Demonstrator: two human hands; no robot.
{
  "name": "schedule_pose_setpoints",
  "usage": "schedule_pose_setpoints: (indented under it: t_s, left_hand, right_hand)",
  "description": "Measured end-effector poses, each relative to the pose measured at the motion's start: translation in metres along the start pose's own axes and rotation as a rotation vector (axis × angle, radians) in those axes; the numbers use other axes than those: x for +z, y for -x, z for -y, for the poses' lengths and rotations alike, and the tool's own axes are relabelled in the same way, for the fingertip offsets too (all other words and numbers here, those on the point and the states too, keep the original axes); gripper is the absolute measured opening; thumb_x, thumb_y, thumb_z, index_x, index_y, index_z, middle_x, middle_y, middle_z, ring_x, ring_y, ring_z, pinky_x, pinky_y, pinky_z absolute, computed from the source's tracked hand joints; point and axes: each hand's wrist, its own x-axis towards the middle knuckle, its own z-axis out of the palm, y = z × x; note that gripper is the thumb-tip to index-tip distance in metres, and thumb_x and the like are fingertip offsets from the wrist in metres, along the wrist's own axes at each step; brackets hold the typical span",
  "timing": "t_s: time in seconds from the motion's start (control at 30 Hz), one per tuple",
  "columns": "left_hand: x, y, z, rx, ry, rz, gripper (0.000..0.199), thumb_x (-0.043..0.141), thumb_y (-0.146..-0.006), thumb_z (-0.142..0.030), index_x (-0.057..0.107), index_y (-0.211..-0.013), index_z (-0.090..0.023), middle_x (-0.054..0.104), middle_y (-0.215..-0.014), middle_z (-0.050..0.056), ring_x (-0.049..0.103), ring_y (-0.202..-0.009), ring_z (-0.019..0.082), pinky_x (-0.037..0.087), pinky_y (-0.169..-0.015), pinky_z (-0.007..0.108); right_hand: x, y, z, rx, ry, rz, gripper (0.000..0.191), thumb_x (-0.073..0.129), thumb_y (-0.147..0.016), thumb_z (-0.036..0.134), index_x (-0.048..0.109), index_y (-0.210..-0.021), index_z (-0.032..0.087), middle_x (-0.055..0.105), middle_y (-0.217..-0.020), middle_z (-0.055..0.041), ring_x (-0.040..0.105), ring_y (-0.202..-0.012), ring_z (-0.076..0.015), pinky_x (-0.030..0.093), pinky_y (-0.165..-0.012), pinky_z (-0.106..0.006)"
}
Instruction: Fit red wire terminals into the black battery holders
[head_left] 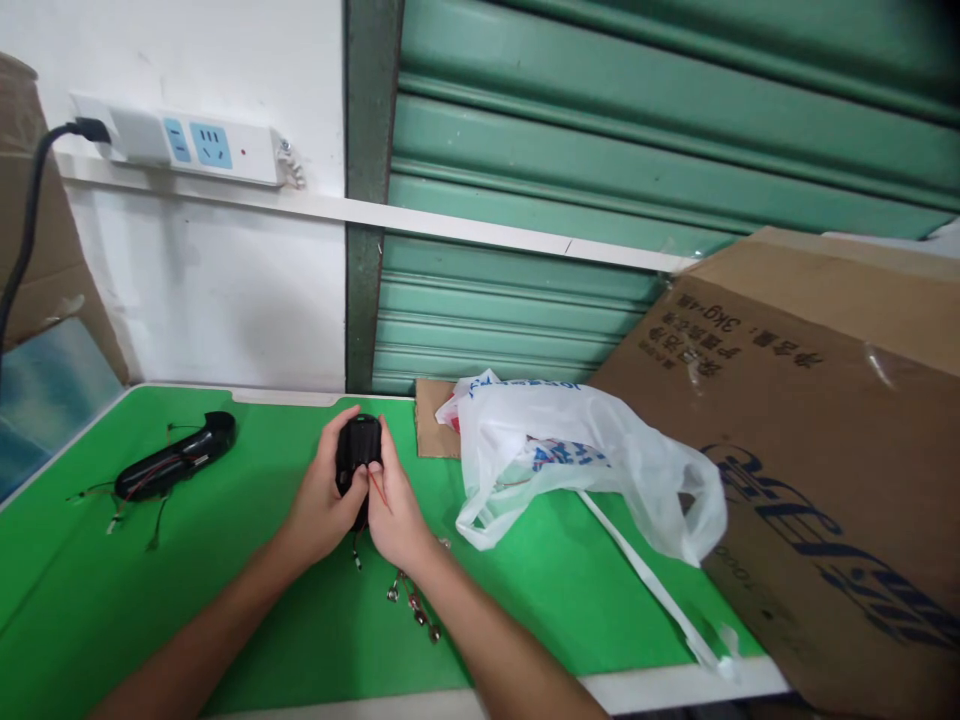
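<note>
Both my hands are closed around a black plastic housing [363, 438] over the green table. My left hand [324, 505] wraps its left side, thumb pressed on the lower face. From the right, my right hand [397, 515] grips it, with its thumb tip beside the other thumb. A thin red wire [381, 490] sticks out by the thumbs; whether it is pinched I cannot tell. Below the housing hangs a small wire connector [357, 560]. Several small round metal pieces on wires [417, 608] lie near my right forearm.
Another curved black housing with wires [176, 460] lies on the left of the green tabletop [285, 640]. A white plastic bag [555, 430] rests on the right, partly over cardboard [435, 425]. A large carton [787, 450] borders the right side. A power strip [210, 148] hangs on the wall.
</note>
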Motion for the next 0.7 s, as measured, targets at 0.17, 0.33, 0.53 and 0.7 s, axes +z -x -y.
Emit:
schedule_pose_setpoints:
  t_s: [0.17, 0.33, 0.53, 0.7]
  left_hand:
    - [0.001, 0.000, 0.000, -0.034, -0.003, -0.016, 0.070, 0.058, -0.087, -0.025, 0.034, -0.152, -0.022, 0.059, -0.137, 0.014, 0.061, -0.123, 0.029, 0.049, -0.106, 0.047]
    - [-0.003, -0.004, -0.003, -0.113, 0.028, -0.009, 0.076, 0.059, -0.085, -0.025, 0.033, -0.156, -0.022, 0.060, -0.140, 0.015, 0.064, -0.120, 0.030, 0.049, -0.106, 0.050]
    - [-0.009, -0.006, 0.000, -0.161, 0.211, 0.044, 0.078, 0.058, -0.089, -0.036, 0.030, -0.160, -0.022, 0.047, -0.159, 0.013, 0.055, -0.137, 0.032, 0.037, -0.120, 0.050]
    - [0.000, -0.010, 0.016, -0.177, 0.239, -0.169, 0.063, 0.051, -0.095, -0.052, 0.052, -0.147, -0.018, 0.049, -0.159, 0.012, 0.039, -0.150, 0.029, 0.020, -0.128, 0.045]
  right_hand:
    - [-0.002, -0.001, 0.002, 0.046, -0.026, 0.016, 0.070, 0.041, -0.106, 0.047, 0.016, -0.166, 0.022, 0.035, -0.167, -0.0094, 0.037, -0.152, -0.0238, 0.029, -0.127, -0.046]
    - [-0.009, -0.008, 0.000, 0.095, -0.150, 0.011, 0.061, 0.050, -0.102, 0.039, 0.034, -0.160, 0.028, 0.044, -0.162, -0.0043, 0.042, -0.149, -0.0215, 0.027, -0.127, -0.044]
    - [-0.017, -0.016, 0.003, 0.151, -0.299, -0.044, 0.039, 0.063, -0.089, 0.029, 0.065, -0.128, 0.028, 0.068, -0.131, -0.0025, 0.059, -0.127, -0.0229, 0.041, -0.116, -0.040]
    - [-0.014, -0.011, 0.008, 0.283, -0.428, -0.098, 0.033, 0.070, -0.080, 0.030, 0.070, -0.113, 0.026, 0.073, -0.114, -0.0023, 0.065, -0.110, -0.0223, 0.052, -0.095, -0.033]
